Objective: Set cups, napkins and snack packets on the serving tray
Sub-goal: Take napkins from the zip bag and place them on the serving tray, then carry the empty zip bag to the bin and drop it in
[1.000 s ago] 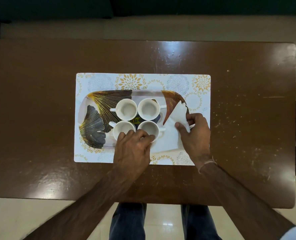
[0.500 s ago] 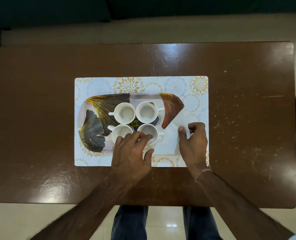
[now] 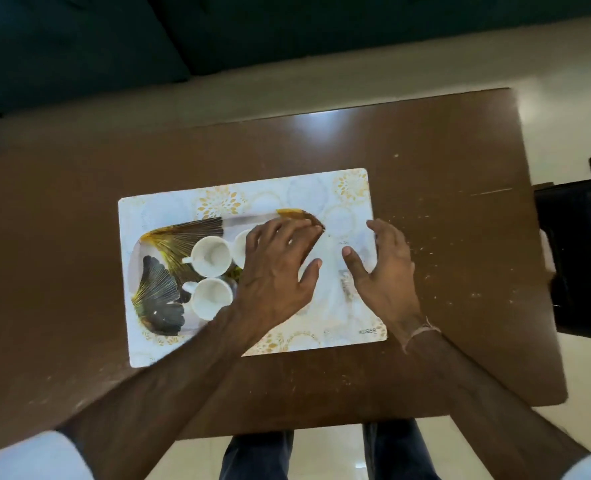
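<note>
Where placemat (image 3: 169, 216) lies, brown table (image 3: 79, 188).

A mat (image 3: 169, 216) lies on the counter (image 3: 62, 209); the tray (image 3: 135, 268) sits on the mat's left part, cups (image 3: 211, 255) standing in it, a napkin (image 3: 330, 289) to their right

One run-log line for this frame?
left hand: open, above tray | right hand: open, empty | cups: on tray | napkin: between hands
</note>
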`<action>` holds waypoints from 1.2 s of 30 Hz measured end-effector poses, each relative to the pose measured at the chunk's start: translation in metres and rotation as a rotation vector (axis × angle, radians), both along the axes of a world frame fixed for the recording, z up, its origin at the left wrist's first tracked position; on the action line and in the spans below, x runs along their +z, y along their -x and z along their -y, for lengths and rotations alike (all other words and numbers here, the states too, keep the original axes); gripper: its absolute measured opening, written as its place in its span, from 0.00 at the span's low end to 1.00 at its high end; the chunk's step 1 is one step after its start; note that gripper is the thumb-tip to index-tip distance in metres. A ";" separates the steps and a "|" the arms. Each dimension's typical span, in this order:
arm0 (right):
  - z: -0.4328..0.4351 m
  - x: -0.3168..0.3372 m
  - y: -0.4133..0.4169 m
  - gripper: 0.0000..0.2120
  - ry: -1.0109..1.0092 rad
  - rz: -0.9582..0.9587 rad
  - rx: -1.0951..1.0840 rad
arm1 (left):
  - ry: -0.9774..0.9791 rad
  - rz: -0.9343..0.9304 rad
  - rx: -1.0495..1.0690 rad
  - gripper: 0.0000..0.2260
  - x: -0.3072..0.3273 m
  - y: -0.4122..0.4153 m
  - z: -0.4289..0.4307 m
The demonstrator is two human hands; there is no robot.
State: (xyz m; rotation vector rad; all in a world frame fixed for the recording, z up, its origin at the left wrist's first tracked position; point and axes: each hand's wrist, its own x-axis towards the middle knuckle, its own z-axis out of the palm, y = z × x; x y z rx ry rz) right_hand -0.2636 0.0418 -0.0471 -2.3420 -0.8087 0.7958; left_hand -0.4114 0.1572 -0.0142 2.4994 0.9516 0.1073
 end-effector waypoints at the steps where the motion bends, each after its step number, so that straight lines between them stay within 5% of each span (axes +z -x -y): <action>1: 0.002 0.001 -0.011 0.29 0.019 0.020 0.025 | 0.020 -0.036 -0.034 0.20 0.001 -0.013 -0.002; 6: 0.031 0.010 -0.081 0.27 0.061 0.114 0.002 | 0.101 -0.168 -0.190 0.24 0.000 -0.100 0.010; 16: 0.157 0.030 -0.237 0.25 0.134 0.211 -0.230 | 0.148 -0.104 -0.435 0.22 -0.005 -0.304 0.109; 24: 0.270 0.025 -0.328 0.16 0.105 0.262 -0.523 | 0.197 -0.040 -0.596 0.18 -0.011 -0.441 0.223; 29: 0.316 0.008 -0.355 0.15 0.007 0.299 -0.885 | 0.205 -0.045 -0.630 0.20 -0.027 -0.484 0.296; 33: 0.324 -0.002 -0.368 0.12 -0.364 -0.059 -1.454 | 0.166 -0.195 -0.644 0.29 -0.039 -0.493 0.331; 36: 0.322 -0.005 -0.381 0.07 -0.690 -0.491 -1.682 | 0.175 -0.127 -0.548 0.10 -0.040 -0.491 0.332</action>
